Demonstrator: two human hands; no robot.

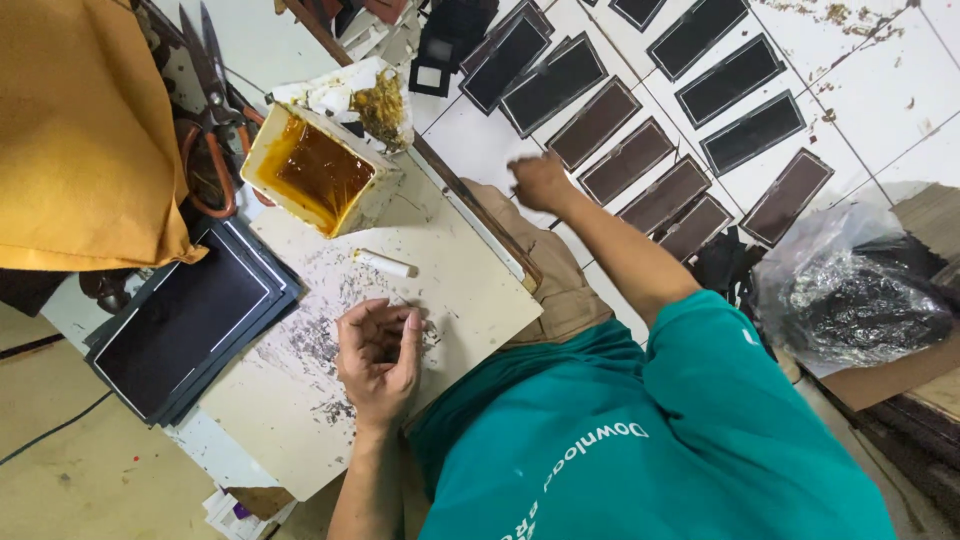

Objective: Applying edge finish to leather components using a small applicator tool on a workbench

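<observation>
My left hand [378, 352] rests on a white, scuffed work board [300, 400], fingers loosely curled with nothing in them. A small white stick [384, 264] lies on the board just beyond it. My right hand [540, 181] is stretched out past my knee, over the tiled floor, next to rows of dark rectangular framed pieces [628, 160]. It is blurred with its fingers bunched, and I cannot tell if it holds anything. A white tub of amber glue [312, 170] stands at the board's far corner.
A stack of dark framed boards [190, 320] lies left of the work board. Orange-handled scissors [212, 110] and an ochre cloth [80, 130] are at the far left. A plastic bag of black scraps [860, 295] sits at the right on cardboard.
</observation>
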